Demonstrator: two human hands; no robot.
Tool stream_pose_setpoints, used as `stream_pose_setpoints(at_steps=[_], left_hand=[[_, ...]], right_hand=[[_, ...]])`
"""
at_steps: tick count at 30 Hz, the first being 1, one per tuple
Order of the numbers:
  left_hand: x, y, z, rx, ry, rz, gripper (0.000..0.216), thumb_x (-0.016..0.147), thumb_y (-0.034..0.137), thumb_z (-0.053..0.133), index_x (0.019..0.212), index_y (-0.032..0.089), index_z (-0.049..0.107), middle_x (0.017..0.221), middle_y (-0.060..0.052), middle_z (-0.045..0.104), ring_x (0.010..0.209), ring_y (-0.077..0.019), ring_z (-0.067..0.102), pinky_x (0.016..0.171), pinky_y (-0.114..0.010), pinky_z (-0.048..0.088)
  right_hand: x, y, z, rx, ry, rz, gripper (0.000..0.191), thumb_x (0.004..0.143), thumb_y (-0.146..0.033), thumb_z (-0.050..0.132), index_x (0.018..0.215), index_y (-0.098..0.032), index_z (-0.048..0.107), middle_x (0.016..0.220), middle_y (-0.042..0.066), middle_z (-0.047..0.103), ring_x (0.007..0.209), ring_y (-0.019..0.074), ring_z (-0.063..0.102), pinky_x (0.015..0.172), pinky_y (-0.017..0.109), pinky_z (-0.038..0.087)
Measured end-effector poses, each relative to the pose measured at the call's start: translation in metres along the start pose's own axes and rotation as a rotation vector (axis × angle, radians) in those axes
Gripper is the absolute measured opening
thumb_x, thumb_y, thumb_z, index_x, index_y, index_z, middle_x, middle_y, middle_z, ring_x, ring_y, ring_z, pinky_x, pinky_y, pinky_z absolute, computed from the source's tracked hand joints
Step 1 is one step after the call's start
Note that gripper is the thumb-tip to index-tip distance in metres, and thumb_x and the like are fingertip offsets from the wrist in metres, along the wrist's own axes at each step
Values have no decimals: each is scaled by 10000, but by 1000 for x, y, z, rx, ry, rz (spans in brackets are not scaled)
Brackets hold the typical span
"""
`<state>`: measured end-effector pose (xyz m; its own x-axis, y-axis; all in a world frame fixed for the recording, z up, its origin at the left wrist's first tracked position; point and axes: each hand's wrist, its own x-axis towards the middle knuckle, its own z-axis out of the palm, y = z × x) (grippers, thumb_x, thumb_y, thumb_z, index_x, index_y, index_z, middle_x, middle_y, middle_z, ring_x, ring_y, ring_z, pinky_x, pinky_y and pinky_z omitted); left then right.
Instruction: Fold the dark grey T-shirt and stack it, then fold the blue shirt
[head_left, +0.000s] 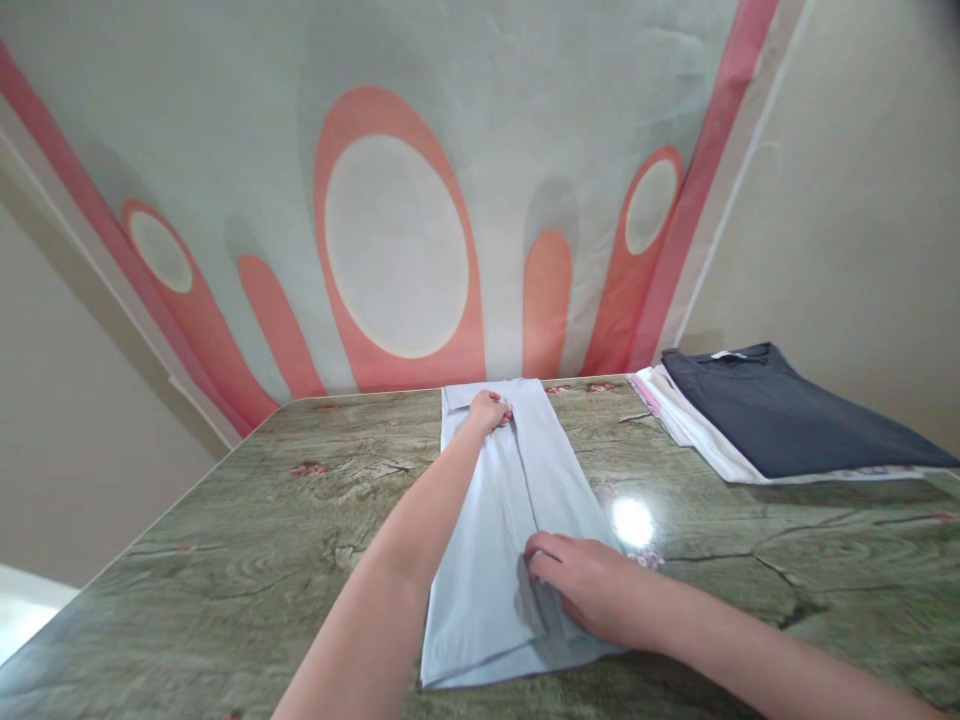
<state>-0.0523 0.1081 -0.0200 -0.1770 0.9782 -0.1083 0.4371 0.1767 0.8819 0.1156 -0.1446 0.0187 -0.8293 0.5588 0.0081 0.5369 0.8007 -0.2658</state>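
Left hand (491,411) pinches far end of narrow pale-blue folded cotton shirt (480,600); right hand (589,592) flat, ungripping, nearer. Judged smoothing stage; crosswise fold needs firm grip.

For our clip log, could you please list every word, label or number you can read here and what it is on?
No text here can be read.
Neck tag of the dark shirt: white, too small to read.
White shirt under it: faint coloured marks at its edge, blurred.
Blue garment, table, banner: patterns only, no lettering.
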Motion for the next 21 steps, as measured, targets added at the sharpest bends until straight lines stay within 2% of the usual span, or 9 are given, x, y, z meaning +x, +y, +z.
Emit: stream_pose_setpoints(at_steps=[4,7,9,11,14,21], left_hand=[[9,0,-17,174,142,108,307,633,117,674,919,160,568,861,-67,627,875,-196,601,772,-282,441],[15,-6,-39,295,280,129,306,651,169,661,943,191,569,1075,-107,560,1087,-263,494,903,-361,362],[17,-14,-53,362,364,104,335,671,225,652,988,196,550,1172,-145,487,1150,-319,427,920,-430,326],[18,-23,-63,415,410,76,353,683,273,648,1006,188,534,1185,-169,456,1134,-341,433,901,-448,331],[18,-33,-71,469,422,76,360,700,306,639,1014,179,516,1140,-161,470,1043,-297,509,866,-391,367],[8,-40,-71,540,438,204,357,761,307,584,1075,185,468,1157,-138,453,983,-260,547,811,-349,394]], right_hand=[[8,6,-6,-62,-43,-11,218,675,-90,479,863,-157,567,954,65,531,631,134,524,535,253,369],[16,10,-7,-101,-27,-55,164,646,-120,528,788,-164,598,864,53,537,559,123,486,479,253,307],[19,11,-6,-98,-4,-85,134,629,-121,546,736,-168,610,818,48,536,550,122,470,471,255,278],[20,12,-6,-83,-1,-105,111,621,-126,554,705,-169,614,804,47,534,551,120,458,468,257,256],[19,14,-7,-62,-36,-118,95,618,-145,560,691,-174,613,802,39,528,539,114,445,456,262,229],[15,18,-13,2,-56,-130,108,601,-131,523,677,-179,583,776,14,518,522,100,414,452,255,217]])
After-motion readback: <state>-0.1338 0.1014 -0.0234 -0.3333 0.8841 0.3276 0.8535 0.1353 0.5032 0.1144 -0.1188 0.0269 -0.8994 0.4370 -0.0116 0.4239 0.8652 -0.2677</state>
